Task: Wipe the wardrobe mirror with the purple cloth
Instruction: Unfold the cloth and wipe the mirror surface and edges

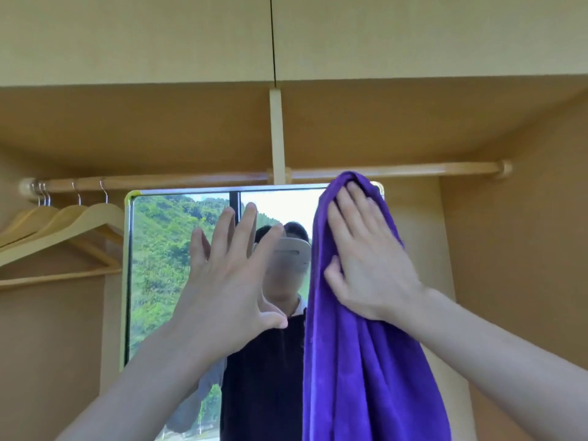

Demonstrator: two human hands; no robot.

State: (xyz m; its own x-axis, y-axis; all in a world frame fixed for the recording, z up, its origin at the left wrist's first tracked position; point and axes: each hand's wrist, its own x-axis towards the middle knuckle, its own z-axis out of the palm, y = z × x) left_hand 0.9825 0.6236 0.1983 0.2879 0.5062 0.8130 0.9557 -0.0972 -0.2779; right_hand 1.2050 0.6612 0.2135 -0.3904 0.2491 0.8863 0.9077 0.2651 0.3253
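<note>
Half of mirror (165, 265) hidden behind purple cloth (359, 361), hands.

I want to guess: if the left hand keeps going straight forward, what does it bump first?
Probably the mirror. The left hand is open, palm facing the glass, with nothing between them. Whether it already touches is unclear.

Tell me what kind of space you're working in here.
Most likely inside an open wardrobe, perhaps in a bedroom: a wooden hanging rail carries wooden hangers, and a framed mirror is fixed to the back panel.
</note>
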